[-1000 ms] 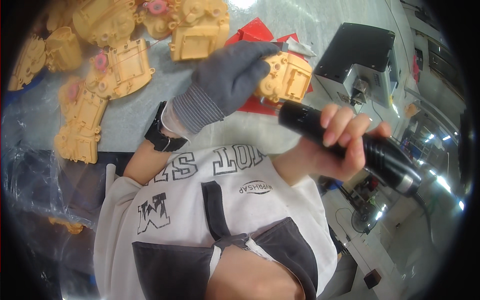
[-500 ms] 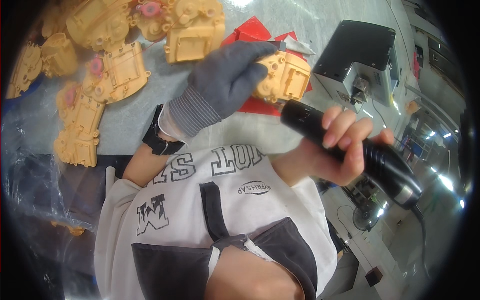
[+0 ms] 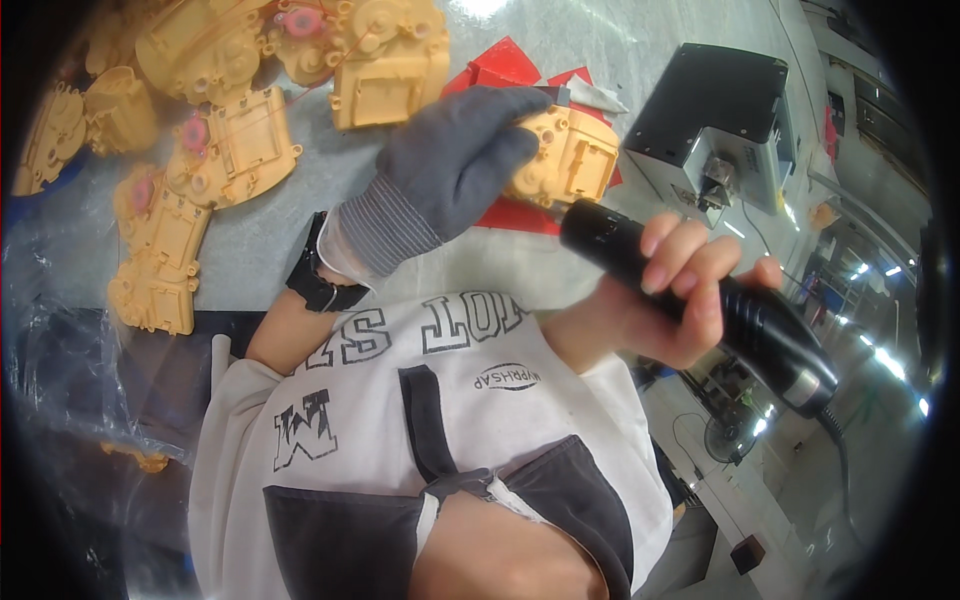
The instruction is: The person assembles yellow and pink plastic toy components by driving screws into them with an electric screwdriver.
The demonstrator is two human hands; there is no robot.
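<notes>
Spreading across the top of the view, the grey desk [image 3: 270, 240] carries most of the things, and below it is the person's white shirt [image 3: 380, 440], with dark fabric [image 3: 345, 540] knotted at the neck. Clear plastic sheeting [image 3: 70, 330] lies at the left. Next in size comes a cluster of loose yellow housings [image 3: 235, 155], set at varied angles left of the hands. A box-shaped machine [image 3: 705, 110] with a black top sits to the right on the desk. Reaching in from the lower right is a black electric driver [image 3: 765, 330], its cord trailing down from the rear end.

The left hand [image 3: 455, 165], in a dark grey glove, is clamped on the left side of a yellow housing [image 3: 570, 150], its fingers along the upper edge. The bare right hand [image 3: 685, 290] is wrapped around the driver's body. The held housing is over some red pieces [image 3: 505, 62], just left of the machine; whether it rests on them I cannot tell. A black wristwatch [image 3: 325, 285] circles the left wrist. Pink discs [image 3: 303, 20] show on some loose housings. Smallest is the driver's bit [image 3: 560, 209], at the held housing's lower edge; contact is unclear.
</notes>
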